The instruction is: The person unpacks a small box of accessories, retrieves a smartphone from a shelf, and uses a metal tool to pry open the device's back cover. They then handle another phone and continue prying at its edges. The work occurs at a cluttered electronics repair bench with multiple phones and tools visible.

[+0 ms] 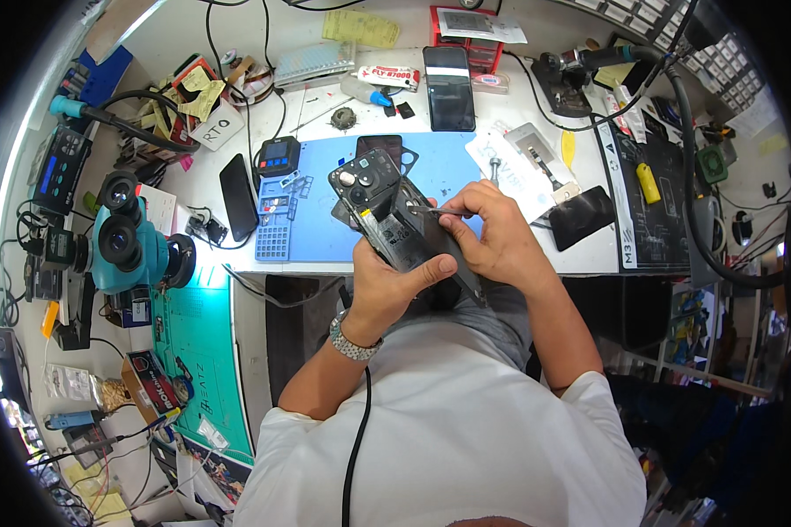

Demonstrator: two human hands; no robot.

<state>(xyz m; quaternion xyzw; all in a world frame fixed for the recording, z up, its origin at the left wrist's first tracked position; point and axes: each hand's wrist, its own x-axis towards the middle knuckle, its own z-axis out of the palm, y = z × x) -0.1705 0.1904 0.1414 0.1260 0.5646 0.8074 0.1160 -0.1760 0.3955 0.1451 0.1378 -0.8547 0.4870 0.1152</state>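
An opened smartphone (385,233) with a triple-lens camera block is tilted above the front edge of the bench. My left hand (385,294) grips its lower part, thumb across the near side and fingers hidden underneath. A dark panel lies along the phone's right side; whether it is attached, I cannot tell. My right hand (498,235) pinches a slim metal tool, seemingly tweezers (434,210), whose tip meets the phone's inside near the middle. Behind the phone, a blue repair mat (453,162) holds a dark phone part (380,144) and small pieces in its compartments.
A dark phone (238,198) and a small black device with a screen (278,158) sit left of centre. Another phone (449,88) is at the back, one more (583,218) at right. A teal microscope (125,246) stands left. Cables cross the bench.
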